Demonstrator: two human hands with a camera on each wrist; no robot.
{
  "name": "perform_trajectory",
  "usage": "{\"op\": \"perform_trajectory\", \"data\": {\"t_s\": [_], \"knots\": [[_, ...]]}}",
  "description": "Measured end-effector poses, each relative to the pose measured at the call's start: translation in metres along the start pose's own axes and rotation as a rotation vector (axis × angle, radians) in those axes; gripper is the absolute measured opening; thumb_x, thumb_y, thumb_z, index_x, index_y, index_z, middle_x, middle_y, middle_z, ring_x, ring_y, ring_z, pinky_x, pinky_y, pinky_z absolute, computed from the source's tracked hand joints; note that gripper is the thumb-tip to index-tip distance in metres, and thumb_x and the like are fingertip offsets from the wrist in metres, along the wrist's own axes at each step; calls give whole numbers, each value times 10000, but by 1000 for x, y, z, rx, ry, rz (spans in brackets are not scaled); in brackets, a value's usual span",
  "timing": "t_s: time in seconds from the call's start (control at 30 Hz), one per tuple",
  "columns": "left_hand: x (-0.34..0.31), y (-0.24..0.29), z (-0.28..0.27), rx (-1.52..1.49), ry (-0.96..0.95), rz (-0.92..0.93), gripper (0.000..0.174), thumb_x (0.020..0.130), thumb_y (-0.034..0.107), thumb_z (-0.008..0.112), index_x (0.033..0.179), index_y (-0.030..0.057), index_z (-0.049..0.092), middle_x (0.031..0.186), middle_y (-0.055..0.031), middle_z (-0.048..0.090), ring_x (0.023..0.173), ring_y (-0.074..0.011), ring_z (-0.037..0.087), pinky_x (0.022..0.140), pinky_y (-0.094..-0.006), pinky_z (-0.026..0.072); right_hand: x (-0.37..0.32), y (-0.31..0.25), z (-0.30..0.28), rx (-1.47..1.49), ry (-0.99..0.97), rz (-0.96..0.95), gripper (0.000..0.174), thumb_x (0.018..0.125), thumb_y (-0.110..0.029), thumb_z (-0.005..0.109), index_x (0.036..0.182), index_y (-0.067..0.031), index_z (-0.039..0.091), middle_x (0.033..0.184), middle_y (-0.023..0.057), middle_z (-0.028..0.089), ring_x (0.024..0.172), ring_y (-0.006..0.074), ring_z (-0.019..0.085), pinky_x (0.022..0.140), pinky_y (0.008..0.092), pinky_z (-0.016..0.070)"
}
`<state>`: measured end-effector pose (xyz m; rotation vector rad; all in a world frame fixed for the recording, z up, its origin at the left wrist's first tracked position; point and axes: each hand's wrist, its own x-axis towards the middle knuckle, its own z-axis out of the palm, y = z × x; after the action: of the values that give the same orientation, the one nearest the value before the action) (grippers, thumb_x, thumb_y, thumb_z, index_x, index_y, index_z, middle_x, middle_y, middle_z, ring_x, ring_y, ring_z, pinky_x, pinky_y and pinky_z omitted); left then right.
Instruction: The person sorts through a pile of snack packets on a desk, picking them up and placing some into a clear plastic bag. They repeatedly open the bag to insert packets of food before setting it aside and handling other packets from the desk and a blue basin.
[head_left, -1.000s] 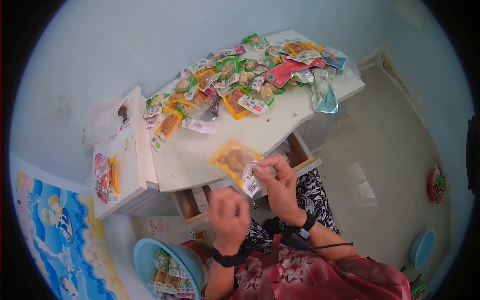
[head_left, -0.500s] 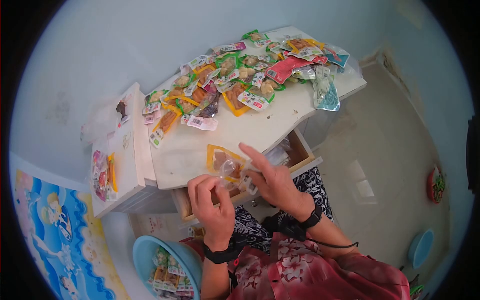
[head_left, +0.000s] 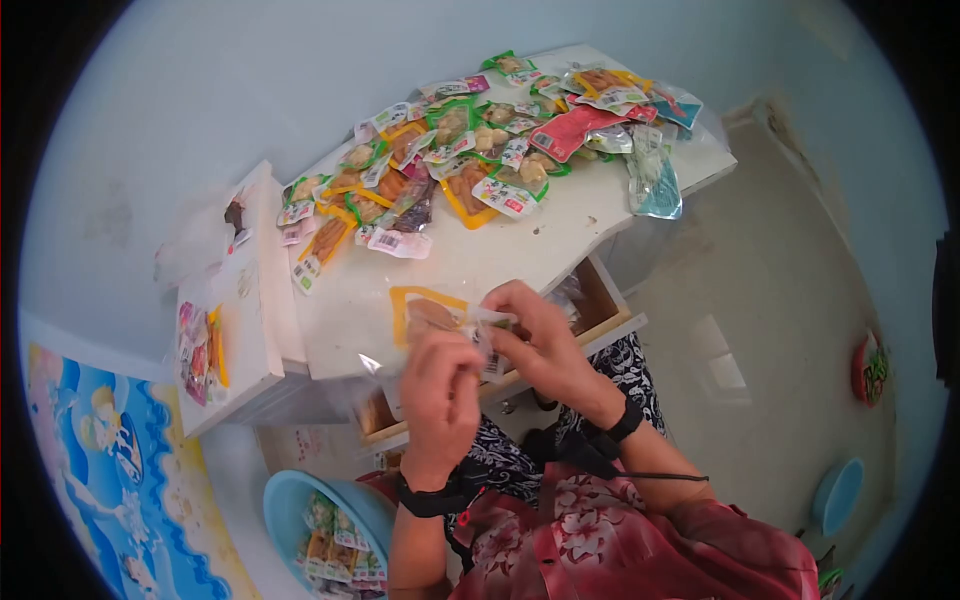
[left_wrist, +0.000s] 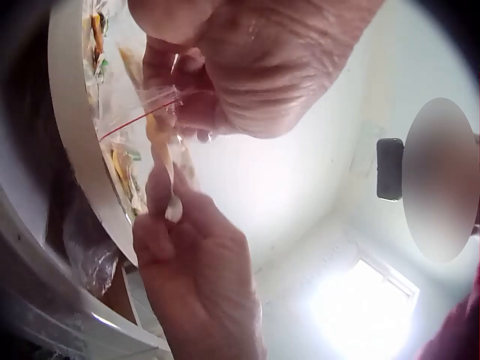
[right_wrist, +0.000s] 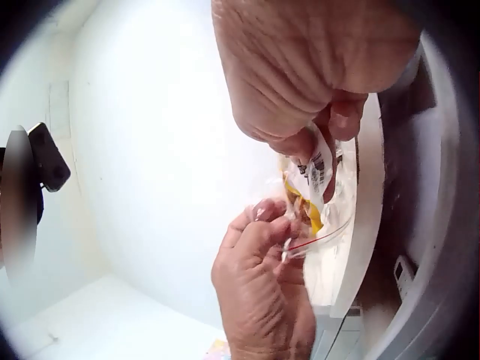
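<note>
A yellow-edged snack packet (head_left: pixel 432 312) with brown food inside is held over the front of the white desk. My right hand (head_left: pixel 548 350) pinches its white, barcoded end (right_wrist: pixel 319 169) between thumb and fingers. With bent fingertips, my left hand (head_left: pixel 438 395) pinches a clear zip bag (right_wrist: pixel 330 238), whose red seal line shows in both wrist views. The bag overlaps the packet's yellow edge in the right wrist view. Both hands are close together, the left one lower in the head view and covering part of the packet.
Many snack packets (head_left: pixel 490 140) lie heaped along the back of the white desk (head_left: pixel 500 255). An open drawer (head_left: pixel 605 295) juts out below the desk's front edge. More packets (head_left: pixel 200 350) rest on the left ledge. A blue bucket (head_left: pixel 375 510) with packets inside stands at lower left.
My left hand has come up from below to the packet, and clear plastic now spreads beside it. The packet has shifted left, still held by my right hand.
</note>
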<state>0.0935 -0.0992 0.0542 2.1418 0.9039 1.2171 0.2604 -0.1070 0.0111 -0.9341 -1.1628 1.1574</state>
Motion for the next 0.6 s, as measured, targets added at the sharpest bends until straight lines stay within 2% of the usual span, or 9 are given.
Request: {"op": "perform_trajectory", "data": {"t_s": [0.07, 0.1, 0.13, 0.2, 0.33, 0.37, 0.47, 0.5, 0.6], "knots": [[5, 5, 6, -94, -137, 12, 180, 798, -142, 558, 882, 11, 602, 863, -106, 603, 808, -282, 603, 734, -355, 496, 12, 7, -3, -53, -86, 17, 219, 994, -25, 627, 1211, -15, 605, 946, 24, 648, 801, 44, 533, 656, 224, 452], [8, 5, 6, -156, -196, -1, 180, 798, -143, 555, 882, 11, 598, 867, -105, 608, 815, -282, 608, 741, -360, 500, 18, 14, 2, 95, -88, -52, 160, 995, -27, 622, 1153, -8, 639, 905, -12, 613, 753, 17, 483, 613, 223, 425], [11, 4, 5, -217, -253, -12, 181, 798, -144, 552, 881, 11, 595, 871, -105, 612, 822, -281, 612, 749, -364, 504, 18, 14, -3, 73, -95, 7, 158, 999, -39, 628, 1154, -14, 642, 903, -19, 616, 741, 13, 484, 606, 222, 423], [17, 3, 1, -154, -131, 51, 186, 793, -152, 546, 885, 5, 583, 875, -112, 609, 822, -281, 611, 758, -367, 506, 13, 9, -16, 33, -111, 134, 154, 1006, -62, 639, 1156, -26, 648, 900, -32, 624, 717, 5, 487, 592, 218, 418], [17, -3, 0, -48, 83, 3, 194, 798, -155, 540, 919, -6, 565, 907, -136, 604, 832, -289, 609, 769, -363, 506, 8, -7, -21, 238, 145, 123, 179, 1030, -116, 644, 1194, -53, 612, 920, -9, 668, 699, 29, 567, 583, 226, 468], [15, -2, 3, 19, 91, -18, 205, 804, -147, 555, 954, -8, 563, 931, -152, 596, 835, -314, 609, 768, -371, 510, 9, -6, -16, 372, 188, 93, 187, 1036, -129, 642, 1202, -55, 597, 930, 2, 679, 703, 42, 591, 588, 230, 488], [11, -5, 16, 182, 142, 22, 178, 827, -110, 615, 942, 9, 550, 939, -126, 579, 834, -257, 586, 776, -322, 493, 12, 1, 0, 655, 209, 111, 202, 1052, -119, 612, 1224, -45, 535, 1000, 47, 698, 751, 91, 668, 636, 244, 559], [9, -4, 20, 194, 155, 35, 195, 792, -119, 606, 932, 6, 553, 932, -146, 569, 829, -289, 588, 742, -353, 499, 9, 3, 7, 698, 211, 138, 198, 1053, -113, 607, 1223, -41, 534, 1017, 53, 697, 762, 96, 674, 648, 246, 567], [0, 10, 24, 142, -25, 90, 223, 757, -140, 588, 923, 7, 563, 923, -152, 572, 818, -307, 596, 709, -382, 501, 8, 17, 14, 784, 307, 123, 204, 1045, -68, 587, 1234, -28, 521, 1054, 72, 697, 801, 112, 690, 680, 258, 590]]}}
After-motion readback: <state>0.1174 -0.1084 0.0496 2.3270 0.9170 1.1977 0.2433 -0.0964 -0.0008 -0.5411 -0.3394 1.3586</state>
